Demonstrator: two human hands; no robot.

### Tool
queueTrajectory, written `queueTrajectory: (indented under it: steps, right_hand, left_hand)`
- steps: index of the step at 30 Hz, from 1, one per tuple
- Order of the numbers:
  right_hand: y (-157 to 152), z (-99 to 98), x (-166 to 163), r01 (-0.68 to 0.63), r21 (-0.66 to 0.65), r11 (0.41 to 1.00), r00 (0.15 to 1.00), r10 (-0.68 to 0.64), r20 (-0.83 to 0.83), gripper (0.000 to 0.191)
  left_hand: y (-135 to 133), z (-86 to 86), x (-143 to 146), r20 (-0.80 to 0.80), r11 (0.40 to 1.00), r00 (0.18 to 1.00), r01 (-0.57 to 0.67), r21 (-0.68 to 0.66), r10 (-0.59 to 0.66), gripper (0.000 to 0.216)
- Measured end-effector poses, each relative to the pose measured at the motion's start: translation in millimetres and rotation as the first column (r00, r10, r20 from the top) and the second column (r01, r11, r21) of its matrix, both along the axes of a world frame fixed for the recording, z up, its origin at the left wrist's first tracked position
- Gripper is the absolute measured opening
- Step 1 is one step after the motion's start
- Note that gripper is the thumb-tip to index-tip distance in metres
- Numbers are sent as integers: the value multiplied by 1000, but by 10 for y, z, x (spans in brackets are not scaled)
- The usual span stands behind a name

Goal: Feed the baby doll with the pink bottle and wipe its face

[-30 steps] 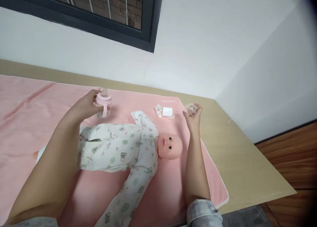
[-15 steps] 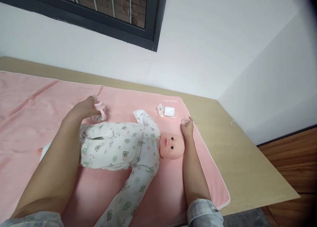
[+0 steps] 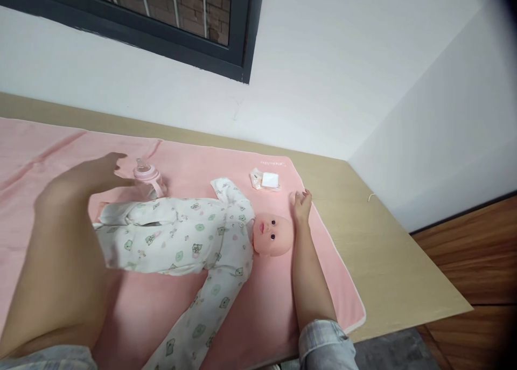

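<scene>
A baby bottle (image 3: 150, 177) with a pink collar, a pink handle and a clear spout stands on the pink mat (image 3: 258, 311), beside the doll's clothed body. My left hand (image 3: 99, 175) is open just left of it, thumb and fingers apart and slightly blurred. Beyond the doll's bald head (image 3: 274, 235), my right hand (image 3: 304, 207) is closed around a small clear cap (image 3: 294, 199), low over the mat's edge; the fingers partly cover it. The doll (image 3: 181, 241) lies on its back in a white printed suit, one sleeve stretched towards me.
A small clear packet (image 3: 256, 179) with a white block (image 3: 270, 180) lies on the mat above the doll's head. Wooden table top (image 3: 375, 262) extends to the right of the mat. A white wall (image 3: 307, 90) with a dark-framed window (image 3: 242, 63) rises behind.
My left hand has let go of the baby bottle and drawn away to the left; the bottle stays standing. My right hand keeps the cap near the same spot. The view has shifted slightly.
</scene>
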State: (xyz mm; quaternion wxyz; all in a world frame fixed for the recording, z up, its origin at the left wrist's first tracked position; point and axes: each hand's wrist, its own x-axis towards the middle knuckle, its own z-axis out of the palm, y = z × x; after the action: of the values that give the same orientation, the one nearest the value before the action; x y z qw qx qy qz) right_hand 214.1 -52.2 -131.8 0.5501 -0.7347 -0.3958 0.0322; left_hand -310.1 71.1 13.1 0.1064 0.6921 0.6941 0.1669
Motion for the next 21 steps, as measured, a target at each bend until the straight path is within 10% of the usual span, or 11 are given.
queueTrajectory:
  steps: [3, 8, 11, 14, 21]
  right_hand:
    - [-42, 93, -75, 43, 99, 994, 988, -57, 143, 52]
    - [-104, 242, -249, -77, 195, 978, 935, 3, 354, 38]
    - [-113, 271, -338, -188, 89, 978, 916, 142, 374, 41]
    - [-107, 267, -390, -286, -48, 957, 897, 285, 338, 43]
    - [-89, 249, -409, -382, -119, 917, 875, 400, 272, 47]
  left_hand:
    - [-342, 286, 224, -65, 987, 998, -11, 158, 21, 75]
    - [-848, 594, 1182, -53, 827, 860, 504, 248, -508, 51]
    - [-876, 623, 1808, -15, 507, 507, 861, -34, -862, 44]
    - [-779, 564, 2363, 229, 182, 247, 945, -274, -942, 45]
    - [-666, 91, 3186, 302, 131, 333, 835, -535, -893, 58]
